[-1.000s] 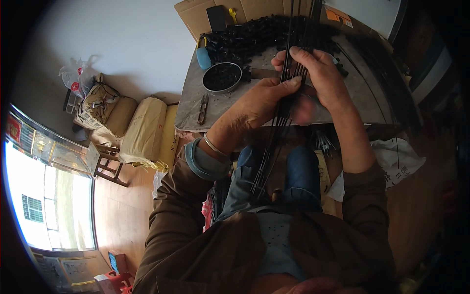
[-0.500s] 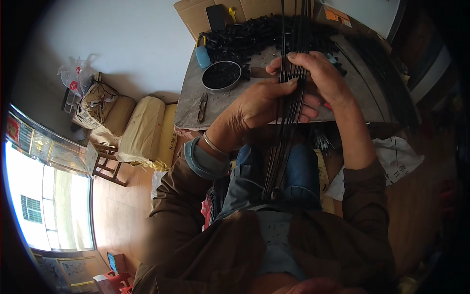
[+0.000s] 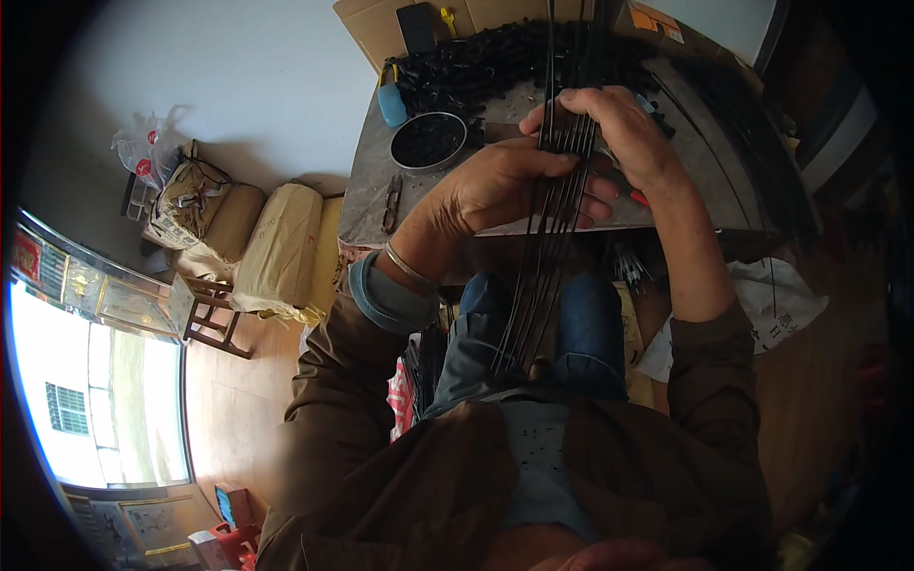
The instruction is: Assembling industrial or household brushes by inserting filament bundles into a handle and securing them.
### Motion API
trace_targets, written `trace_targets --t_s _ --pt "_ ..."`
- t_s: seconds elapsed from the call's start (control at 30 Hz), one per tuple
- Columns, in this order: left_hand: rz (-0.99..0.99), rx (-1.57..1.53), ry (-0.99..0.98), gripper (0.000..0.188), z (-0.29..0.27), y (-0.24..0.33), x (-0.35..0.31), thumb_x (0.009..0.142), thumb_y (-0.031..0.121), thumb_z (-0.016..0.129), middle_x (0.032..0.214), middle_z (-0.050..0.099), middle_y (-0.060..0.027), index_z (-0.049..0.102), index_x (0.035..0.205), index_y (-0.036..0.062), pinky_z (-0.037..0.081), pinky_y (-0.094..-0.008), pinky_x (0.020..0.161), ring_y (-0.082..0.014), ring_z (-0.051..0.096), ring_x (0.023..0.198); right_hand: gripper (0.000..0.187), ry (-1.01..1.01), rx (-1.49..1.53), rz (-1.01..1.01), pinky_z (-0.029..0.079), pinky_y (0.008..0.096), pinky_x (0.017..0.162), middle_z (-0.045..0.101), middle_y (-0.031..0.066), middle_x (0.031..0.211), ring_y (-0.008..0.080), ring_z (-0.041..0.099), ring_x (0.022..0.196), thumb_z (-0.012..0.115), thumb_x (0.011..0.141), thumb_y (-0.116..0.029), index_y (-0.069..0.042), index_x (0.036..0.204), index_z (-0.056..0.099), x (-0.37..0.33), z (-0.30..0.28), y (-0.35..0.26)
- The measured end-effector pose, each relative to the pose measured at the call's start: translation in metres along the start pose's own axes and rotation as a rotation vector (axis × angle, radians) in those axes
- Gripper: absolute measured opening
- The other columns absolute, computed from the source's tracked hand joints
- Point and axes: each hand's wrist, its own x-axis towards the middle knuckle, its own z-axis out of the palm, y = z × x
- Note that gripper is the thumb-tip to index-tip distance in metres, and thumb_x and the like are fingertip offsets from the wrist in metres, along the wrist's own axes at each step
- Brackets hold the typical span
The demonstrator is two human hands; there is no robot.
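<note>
Grey counter (image 3: 369, 195) was largest, its near edge in front of the person's legs (image 3: 588, 333). Dark sheaf of thin strands (image 3: 762, 143) lay along its right edge; heap of short black pieces (image 3: 486, 62) lay along the far edge. Black rods (image 3: 546, 249), a thin loose bundle, were held up over the counter's near edge, past its middle. Long axis ran far to near: upper part rose past the heap and off the top of view, lower ends pointed down between the legs, leaning slightly left and fanned out. Far tips not visible. Left hand (image 3: 490, 186) had its fingers closed around the bundle, thumb laid across the front. Right hand (image 3: 628, 133), just above, gripped the same rods, thumb side across them; some fingers hidden. Good handling probably meant one hand firm as the anchor, the other light enough to let single rods slide, axes kept parallel, lower ends gathered so they didn't cross or snag on the near edge. Round bowl (image 3: 426, 169) of black bits (image 3: 428, 140) sat toward the far left corner; pliers (image 3: 390, 205), smallest, lay nearer the left edge, untouched.
</note>
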Motion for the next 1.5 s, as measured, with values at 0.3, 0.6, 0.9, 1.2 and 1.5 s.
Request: trace_targets --t_s 0.3,0.6,0.9,1.2,1.5 --pt "0.011 0.045 0.060 0.032 0.010 -0.005 0.003 0.094 0.013 0.051 0.104 0.065 -0.0198 0.051 0.120 -0.0058 0.051 -0.0430 0.089 -0.0325 0.065 0.097 0.046 -0.012 -0.043 0.032 0.050 0.0292 0.081 0.070 0.0128 0.085 0.0175 0.066 0.082 0.041 0.094 -0.033 0.003 0.093 0.069 -0.005 -0.001 0.004" --pt "0.083 0.067 0.013 0.022 0.012 0.004 -0.024 0.092 0.008 0.053 0.093 0.067 -0.0206 0.056 0.110 -0.0029 0.054 -0.0398 0.079 -0.0312 0.067 0.084 0.051 -0.337 0.323 -0.133 0.056 0.0320 0.063 0.066 0.0074 0.078 0.0179 0.067 0.065 0.055 0.092 -0.046 0.002 0.109 0.053 -0.036 -0.001 0.057" --pt "0.193 0.144 0.046 0.022 0.012 0.019 -0.042 0.092 0.010 0.054 0.097 0.067 -0.0196 0.059 0.107 -0.0056 0.053 -0.0392 0.085 -0.0295 0.067 0.090 0.025 0.127 -0.730 -0.295 0.046 0.0392 0.081 0.067 0.0104 0.091 0.0266 0.063 0.086 0.069 0.081 -0.017 -0.004 0.102 0.064 0.026 -0.010 0.134" --pt "0.051 0.239 0.330 0.022 -0.086 -0.112 0.011 0.092 0.005 0.052 0.098 0.066 -0.0168 0.058 0.109 -0.0085 0.053 -0.0336 0.085 -0.0251 0.066 0.091 0.052 -0.063 -0.800 0.269 0.039 0.0437 0.102 0.056 0.0132 0.128 0.0324 0.052 0.119 0.056 0.089 -0.023 -0.009 0.138 0.043 0.042 -0.089 0.155" --pt "-0.031 0.109 0.365 0.027 -0.079 -0.104 0.013 0.092 0.007 0.054 0.094 0.067 -0.0144 0.055 0.113 -0.0097 0.054 -0.0327 0.081 -0.0235 0.067 0.087 0.044 -0.104 0.495 0.194 0.050 0.0397 0.092 0.059 0.0153 0.116 0.0277 0.060 0.108 0.046 0.099 -0.030 0.003 0.128 0.047 0.028 -0.019 0.103"
